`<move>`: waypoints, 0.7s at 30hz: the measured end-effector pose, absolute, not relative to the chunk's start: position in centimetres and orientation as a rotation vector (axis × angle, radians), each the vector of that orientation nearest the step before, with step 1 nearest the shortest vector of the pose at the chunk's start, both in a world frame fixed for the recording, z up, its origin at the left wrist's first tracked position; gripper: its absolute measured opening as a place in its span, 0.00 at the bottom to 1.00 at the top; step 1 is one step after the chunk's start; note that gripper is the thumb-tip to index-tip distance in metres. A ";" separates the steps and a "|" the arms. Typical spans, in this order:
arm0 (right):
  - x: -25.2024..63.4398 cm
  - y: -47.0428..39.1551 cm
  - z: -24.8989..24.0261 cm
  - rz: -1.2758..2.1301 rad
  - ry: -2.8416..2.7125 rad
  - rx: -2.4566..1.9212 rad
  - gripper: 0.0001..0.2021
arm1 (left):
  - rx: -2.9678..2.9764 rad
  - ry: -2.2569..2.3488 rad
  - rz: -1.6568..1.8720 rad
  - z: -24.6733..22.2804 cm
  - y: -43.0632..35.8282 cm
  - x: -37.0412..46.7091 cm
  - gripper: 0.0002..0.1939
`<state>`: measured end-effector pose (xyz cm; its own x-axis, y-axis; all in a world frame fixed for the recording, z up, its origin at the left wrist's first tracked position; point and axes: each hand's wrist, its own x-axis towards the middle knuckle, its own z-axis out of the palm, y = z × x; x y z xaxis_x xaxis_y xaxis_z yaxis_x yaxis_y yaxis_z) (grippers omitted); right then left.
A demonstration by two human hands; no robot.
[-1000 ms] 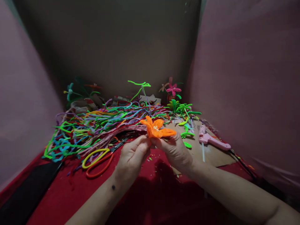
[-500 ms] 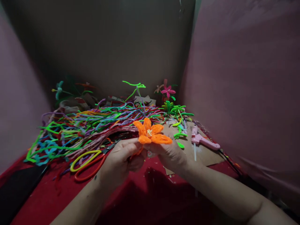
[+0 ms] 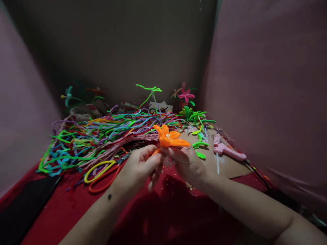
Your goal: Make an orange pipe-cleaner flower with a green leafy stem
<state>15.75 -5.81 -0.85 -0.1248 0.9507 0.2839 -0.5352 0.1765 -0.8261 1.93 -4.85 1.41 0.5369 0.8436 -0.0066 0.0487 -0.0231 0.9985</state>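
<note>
Above red cloth (image 3: pixel 55 206), both hands (image 3: pixel 143 164) (image 3: pixel 189 163) pinch an orange flower (image 3: pixel 170 139).

The flower (image 3: pixel 169 139) is orange with a pale centre. The scissor handles (image 3: pixel 118 167) are yellow and orange-red. The glue gun (image 3: pixel 226 149) is pink, the cloth (image 3: pixel 63 211) deep red.

The orange flower (image 3: pixel 168 139) at centre looks fuzzy and matt; at right, the glue gun (image 3: pixel 225 148) looks like smooth plastic.
</note>
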 end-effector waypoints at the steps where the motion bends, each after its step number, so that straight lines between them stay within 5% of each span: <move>1: 15.8 -5.7 -0.8 1.366 -1.035 -0.543 0.07 | 1.550 0.861 0.815 1.4 -4.9 2.0 0.10; 9: 15.8 -5.3 -1.1 1.257 -0.998 -0.610 0.08 | 2.295 1.130 1.499 -1.0 -4.9 3.1 0.14; 21: 15.8 -5.2 -1.2 1.199 -1.057 -0.694 0.10 | 2.528 1.046 1.436 -1.6 -4.4 2.6 0.11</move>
